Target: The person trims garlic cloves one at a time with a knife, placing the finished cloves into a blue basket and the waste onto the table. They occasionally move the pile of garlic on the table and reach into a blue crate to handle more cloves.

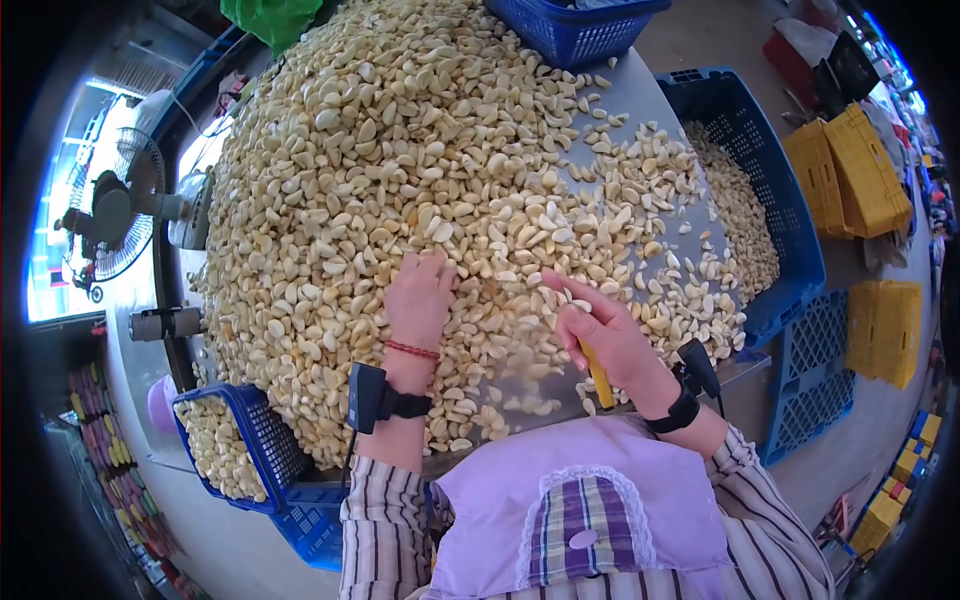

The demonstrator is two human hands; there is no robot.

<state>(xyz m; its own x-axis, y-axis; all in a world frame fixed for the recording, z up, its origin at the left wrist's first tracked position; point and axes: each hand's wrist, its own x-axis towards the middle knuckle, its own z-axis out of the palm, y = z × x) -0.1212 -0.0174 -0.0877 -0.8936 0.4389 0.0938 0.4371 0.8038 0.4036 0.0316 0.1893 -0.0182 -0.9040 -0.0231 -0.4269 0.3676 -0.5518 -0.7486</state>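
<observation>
A wide heap of peeled garlic cloves (330,190) covers the metal table (635,90) in front of me. My left hand (417,300) rests palm down on the cloves, its fingers curled together and the fingertips hidden; whether a clove is in them does not show. Closed around a slim yellow-handled tool (599,382), my right hand (618,345) is just above the near part of the heap. The handle points down toward me and its working end is hidden. A pale clove (579,304) shows by the right thumb and forefinger. Some cloves below the hands look blurred.
A blue basket (265,440) of cloves stands at the near left, a large blue crate (795,230) with cloves at the right. Another blue basket (570,35) sits on the far edge. Yellow crates (865,170) lie beyond; a fan (115,205) stands left.
</observation>
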